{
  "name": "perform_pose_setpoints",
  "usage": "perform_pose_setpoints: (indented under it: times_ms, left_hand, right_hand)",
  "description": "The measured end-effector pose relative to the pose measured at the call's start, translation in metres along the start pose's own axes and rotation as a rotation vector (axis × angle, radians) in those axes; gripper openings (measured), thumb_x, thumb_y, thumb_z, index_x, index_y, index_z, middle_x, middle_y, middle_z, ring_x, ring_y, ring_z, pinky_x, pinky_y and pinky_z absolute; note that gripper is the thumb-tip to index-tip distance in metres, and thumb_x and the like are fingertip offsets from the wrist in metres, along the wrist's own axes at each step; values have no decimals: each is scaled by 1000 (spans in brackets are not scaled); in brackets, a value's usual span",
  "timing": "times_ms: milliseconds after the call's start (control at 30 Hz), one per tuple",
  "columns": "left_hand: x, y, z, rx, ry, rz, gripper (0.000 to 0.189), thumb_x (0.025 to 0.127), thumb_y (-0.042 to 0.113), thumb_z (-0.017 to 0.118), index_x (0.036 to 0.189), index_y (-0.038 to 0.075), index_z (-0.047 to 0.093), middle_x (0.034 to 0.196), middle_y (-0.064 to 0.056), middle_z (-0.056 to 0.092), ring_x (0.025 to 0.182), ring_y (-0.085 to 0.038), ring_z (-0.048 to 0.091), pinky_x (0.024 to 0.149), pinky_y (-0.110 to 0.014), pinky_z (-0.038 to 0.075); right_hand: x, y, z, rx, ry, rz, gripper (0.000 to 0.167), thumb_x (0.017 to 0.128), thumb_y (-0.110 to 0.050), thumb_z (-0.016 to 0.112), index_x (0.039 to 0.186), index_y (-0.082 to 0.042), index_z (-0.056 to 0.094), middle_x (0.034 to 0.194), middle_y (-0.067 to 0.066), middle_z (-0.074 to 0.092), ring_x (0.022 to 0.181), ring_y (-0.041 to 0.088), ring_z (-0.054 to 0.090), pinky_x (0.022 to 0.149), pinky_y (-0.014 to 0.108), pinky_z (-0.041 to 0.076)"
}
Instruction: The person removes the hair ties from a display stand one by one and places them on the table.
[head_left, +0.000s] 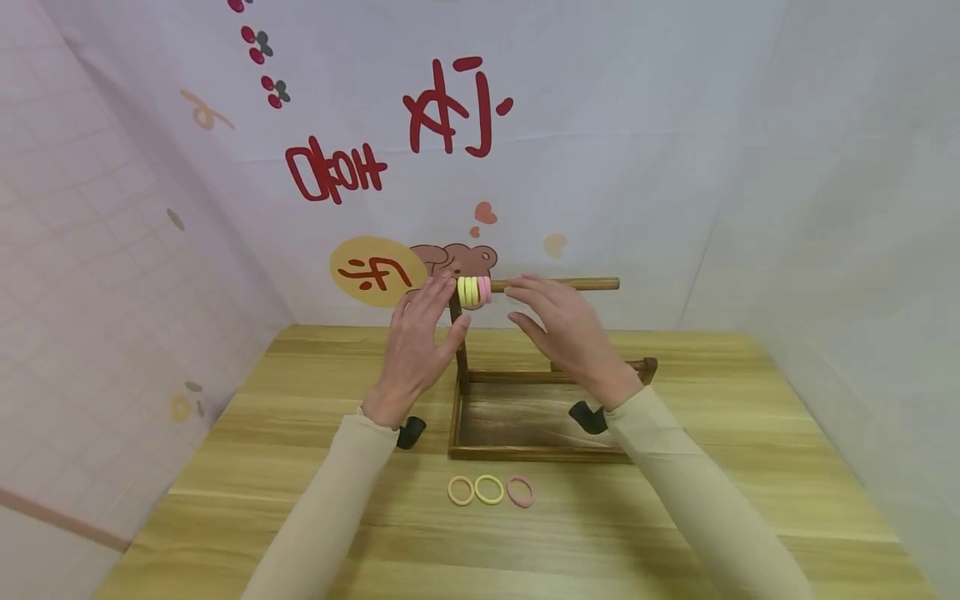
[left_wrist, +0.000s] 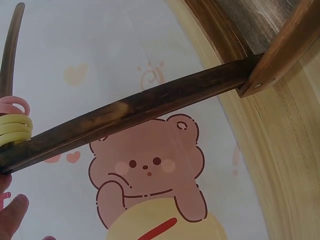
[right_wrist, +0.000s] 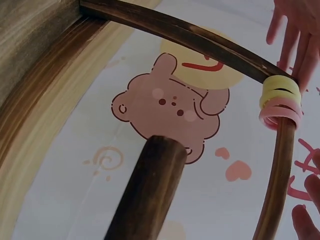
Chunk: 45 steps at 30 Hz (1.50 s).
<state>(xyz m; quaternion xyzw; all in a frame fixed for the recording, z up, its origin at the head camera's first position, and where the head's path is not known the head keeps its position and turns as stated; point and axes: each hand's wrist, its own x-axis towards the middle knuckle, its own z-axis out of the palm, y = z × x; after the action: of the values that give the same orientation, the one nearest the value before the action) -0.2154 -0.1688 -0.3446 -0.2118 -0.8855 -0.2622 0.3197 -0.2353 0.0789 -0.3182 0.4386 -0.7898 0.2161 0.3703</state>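
Observation:
Yellow rings and pink rings sit packed together on a wooden bar, at its left end by the upright post. My left hand is beside that end, fingers extended and fingertips near the post's top; whether they touch it I cannot tell. To the right of the rings, my right hand hovers by the bar with fingers loosely bent and nothing held. In the right wrist view, the pink rings hang below the yellow rings, with a gap to my right fingers.
The post rises from a shallow wooden tray base on the wood-grain table. In front of it lie a peach ring, a yellow ring and a pink ring. A second dark wooden rod end shows in the right wrist view. A printed cloth hangs behind.

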Motion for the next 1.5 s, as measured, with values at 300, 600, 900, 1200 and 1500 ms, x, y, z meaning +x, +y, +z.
perform_pose_setpoints:
  times_ms: [300, 600, 900, 1200, 1500]
  left_hand:
    - [0, -1, -1, 11, 7, 12, 60, 104, 42, 52, 150, 3, 54, 157, -10, 49, 147, -31, 43, 119, -61, 30]
    - [4, 1, 2, 13, -15, 11, 62, 105, 45, 49, 151, 4, 53, 158, -10, 48, 148, -31, 42, 120, -63, 28]
    - [3, 3, 2, -12, -6, -15, 61, 104, 43, 51, 152, 4, 52, 159, -8, 47, 148, -27, 41, 120, -64, 27]
    - [1, 1, 1, -15, -9, -16, 59, 105, 42, 52, 150, 5, 54, 159, -7, 48, 148, -29, 42, 121, -62, 28]
    - [0, -1, 1, -15, 17, 1, 60, 104, 43, 51, 148, 3, 56, 156, -10, 50, 145, -34, 45, 120, -61, 30]
  right_hand:
    - [15, 4, 11, -23, -70, 6, 45, 95, -16, 78, 135, -2, 66, 139, 15, 65, 139, 33, 52, 115, 50, 43]
    - [19, 11, 20, -33, -98, 25, 50, 94, -19, 79, 138, -2, 64, 145, 13, 61, 142, 33, 49, 111, 56, 45]
    - [25, 14, 24, -88, -132, 22, 55, 92, -19, 82, 140, -3, 62, 143, 14, 62, 140, 31, 52, 108, 53, 47]
    - [27, 11, 28, -109, -161, 61, 52, 91, -19, 82, 138, -4, 64, 140, 12, 65, 134, 30, 56, 103, 52, 51]
    - [30, 9, 33, -113, -149, 83, 46, 91, -16, 82, 133, -5, 68, 133, 10, 69, 129, 30, 61, 101, 51, 52]
